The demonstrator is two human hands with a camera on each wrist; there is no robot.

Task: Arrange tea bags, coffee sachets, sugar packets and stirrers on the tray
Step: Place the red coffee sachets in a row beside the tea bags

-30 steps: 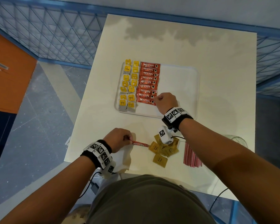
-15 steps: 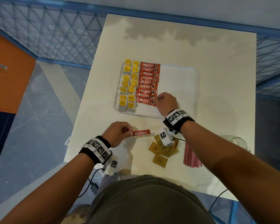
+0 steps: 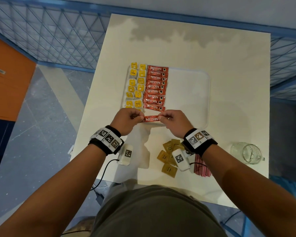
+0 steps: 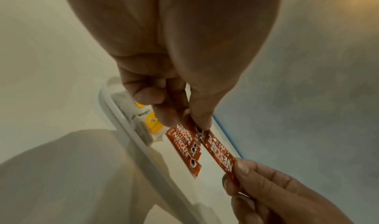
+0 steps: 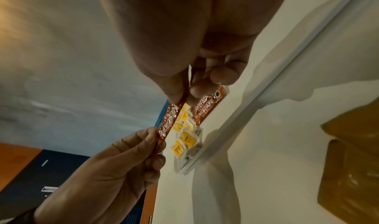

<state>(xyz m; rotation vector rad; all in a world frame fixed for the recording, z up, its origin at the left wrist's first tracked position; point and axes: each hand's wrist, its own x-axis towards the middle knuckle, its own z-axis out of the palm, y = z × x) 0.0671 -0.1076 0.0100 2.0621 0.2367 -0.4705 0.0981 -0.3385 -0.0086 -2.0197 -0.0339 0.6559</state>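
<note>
A red coffee sachet (image 3: 150,119) (image 4: 220,154) (image 5: 167,125) hangs stretched between both hands above the near edge of the white tray (image 3: 191,93). My left hand (image 3: 126,119) pinches its left end and my right hand (image 3: 173,119) pinches its right end. On the tray lie two columns of yellow tea bags (image 3: 135,86) and a column of several red coffee sachets (image 3: 155,88) beside them. Brown sugar packets (image 3: 167,158) and a bundle of red stirrers (image 3: 201,166) lie on the table near me, partly hidden under my right wrist.
A glass jar (image 3: 248,153) stands on the table at the near right. The tray's right half (image 3: 190,98) is bare. The white table (image 3: 195,48) is bordered by a blue mesh fence, with an orange cabinet (image 3: 5,82) at the left.
My left hand lifted the sachet from the table's near edge and carried it up to the tray. My right hand left the tray's sachet column and took hold of the sachet's other end.
</note>
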